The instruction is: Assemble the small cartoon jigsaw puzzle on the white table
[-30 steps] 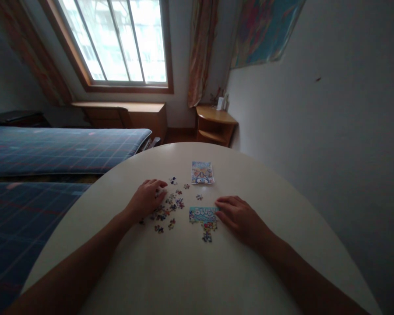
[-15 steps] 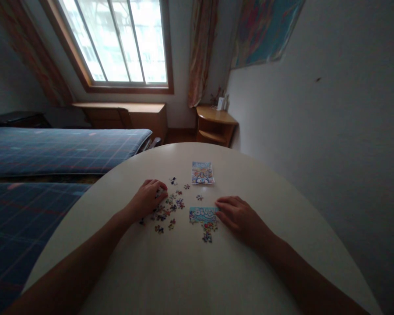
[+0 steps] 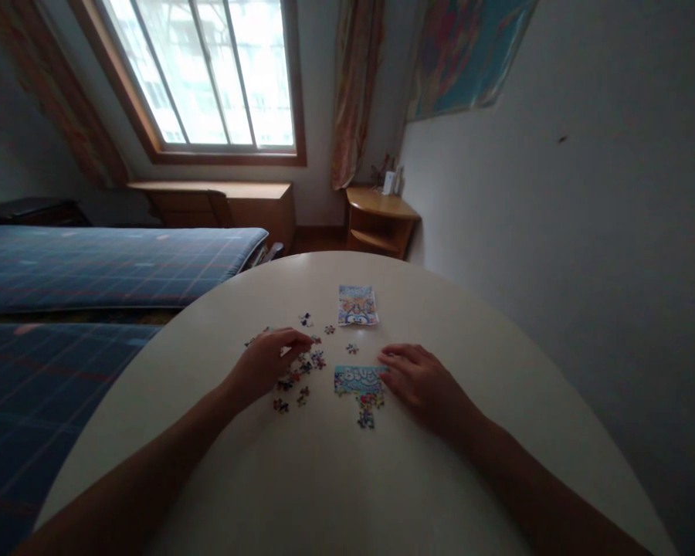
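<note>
My left hand [image 3: 263,359] is over the left part of a scatter of loose jigsaw pieces [image 3: 289,378]. Its thumb and fingers come together at a small puzzle piece [image 3: 316,340]; part of the pile lies hidden under the palm. Resting on the table, my right hand [image 3: 420,382] has its fingers stretched out and a little apart. Its thumb side touches the right edge of a joined puzzle section [image 3: 357,378], blue with white letters, with several pieces extending below it. A single loose piece [image 3: 352,349] lies just above that section.
A printed picture sheet [image 3: 357,306] lies farther back on the round white table [image 3: 347,479]. Beyond the table's left edge are plaid-covered beds [image 3: 110,262]. A wooden corner shelf [image 3: 382,202] stands behind, and a bare wall [image 3: 556,247] runs along the right.
My left hand has moved right across the pile, its fingertips now at a piece farther right. Pieces that it covered at the upper left now show. My right hand has barely shifted.
</note>
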`<action>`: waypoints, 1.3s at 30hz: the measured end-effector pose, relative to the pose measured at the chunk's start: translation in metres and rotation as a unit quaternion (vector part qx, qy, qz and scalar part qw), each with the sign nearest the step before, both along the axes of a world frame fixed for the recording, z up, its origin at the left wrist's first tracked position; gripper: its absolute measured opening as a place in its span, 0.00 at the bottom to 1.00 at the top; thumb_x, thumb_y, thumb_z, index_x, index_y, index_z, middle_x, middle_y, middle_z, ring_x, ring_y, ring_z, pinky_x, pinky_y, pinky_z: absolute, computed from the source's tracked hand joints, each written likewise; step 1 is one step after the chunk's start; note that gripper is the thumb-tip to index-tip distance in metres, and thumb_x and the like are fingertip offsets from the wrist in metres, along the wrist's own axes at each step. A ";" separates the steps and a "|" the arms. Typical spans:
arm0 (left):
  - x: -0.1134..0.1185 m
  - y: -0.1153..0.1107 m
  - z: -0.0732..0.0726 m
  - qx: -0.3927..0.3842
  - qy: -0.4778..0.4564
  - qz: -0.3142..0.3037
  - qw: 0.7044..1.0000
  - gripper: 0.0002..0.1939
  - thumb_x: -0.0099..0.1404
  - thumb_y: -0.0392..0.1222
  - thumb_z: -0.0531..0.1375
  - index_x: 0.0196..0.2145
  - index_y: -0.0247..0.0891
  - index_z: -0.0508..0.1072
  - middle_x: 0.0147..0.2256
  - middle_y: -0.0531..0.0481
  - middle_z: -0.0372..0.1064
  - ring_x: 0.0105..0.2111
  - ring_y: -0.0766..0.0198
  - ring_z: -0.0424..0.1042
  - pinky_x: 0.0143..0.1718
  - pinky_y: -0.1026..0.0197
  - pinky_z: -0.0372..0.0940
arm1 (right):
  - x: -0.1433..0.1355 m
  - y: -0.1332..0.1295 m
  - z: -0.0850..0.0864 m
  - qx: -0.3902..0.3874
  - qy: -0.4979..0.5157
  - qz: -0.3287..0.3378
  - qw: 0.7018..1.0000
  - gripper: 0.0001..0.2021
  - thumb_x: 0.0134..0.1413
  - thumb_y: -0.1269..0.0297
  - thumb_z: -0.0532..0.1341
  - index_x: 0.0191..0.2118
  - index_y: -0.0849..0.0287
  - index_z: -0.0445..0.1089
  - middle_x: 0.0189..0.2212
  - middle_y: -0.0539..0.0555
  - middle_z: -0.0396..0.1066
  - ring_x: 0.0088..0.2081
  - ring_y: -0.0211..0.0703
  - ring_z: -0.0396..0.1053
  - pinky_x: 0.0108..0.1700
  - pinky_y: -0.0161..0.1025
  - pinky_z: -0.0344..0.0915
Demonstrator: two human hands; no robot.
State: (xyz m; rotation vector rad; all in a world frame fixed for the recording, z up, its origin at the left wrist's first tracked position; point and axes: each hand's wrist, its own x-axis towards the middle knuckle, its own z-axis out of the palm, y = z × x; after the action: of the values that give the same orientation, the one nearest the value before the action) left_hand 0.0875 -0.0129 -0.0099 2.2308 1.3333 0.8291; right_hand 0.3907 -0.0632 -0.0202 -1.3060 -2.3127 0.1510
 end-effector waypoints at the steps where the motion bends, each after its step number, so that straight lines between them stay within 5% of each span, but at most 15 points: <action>1: 0.004 -0.004 0.001 -0.015 -0.008 0.002 1.000 0.09 0.65 0.42 0.58 0.38 0.42 0.78 0.36 0.51 0.79 0.37 0.60 0.78 0.43 0.59 0.70 | -0.002 -0.001 0.001 0.007 0.006 0.002 1.000 0.13 0.65 0.62 0.57 0.50 0.58 0.73 0.50 0.60 0.73 0.51 0.52 0.70 0.54 0.55 0.66; 9: 0.030 -0.035 -0.005 -0.113 -0.082 -0.055 0.989 0.09 0.62 0.35 0.59 0.41 0.40 0.75 0.36 0.51 0.78 0.35 0.63 0.78 0.40 0.61 0.70 | -0.018 -0.014 0.006 0.035 0.032 0.070 0.996 0.10 0.62 0.65 0.61 0.48 0.57 0.72 0.45 0.57 0.75 0.47 0.47 0.71 0.52 0.51 0.65; 19: 0.038 -0.042 -0.009 -0.176 -0.116 -0.079 0.974 0.12 0.59 0.31 0.58 0.41 0.39 0.67 0.37 0.49 0.79 0.34 0.64 0.77 0.39 0.60 0.70 | -0.022 -0.018 0.004 0.012 0.026 0.115 0.993 0.11 0.62 0.64 0.61 0.49 0.55 0.73 0.45 0.57 0.75 0.48 0.47 0.70 0.53 0.50 0.65; 39: 0.059 -0.056 -0.015 -0.100 -0.069 -0.014 0.993 0.11 0.61 0.33 0.61 0.41 0.42 0.69 0.35 0.55 0.79 0.30 0.65 0.75 0.37 0.61 0.68 | -0.026 -0.019 0.004 -0.041 0.015 0.130 0.991 0.14 0.60 0.62 0.62 0.51 0.55 0.72 0.47 0.57 0.75 0.50 0.48 0.69 0.56 0.50 0.62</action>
State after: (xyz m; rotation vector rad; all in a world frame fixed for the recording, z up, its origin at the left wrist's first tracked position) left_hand 0.1467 -0.0689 -0.0248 1.9977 1.2579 0.7874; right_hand 0.3652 -0.0823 -0.0164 -1.0269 -2.4654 0.3518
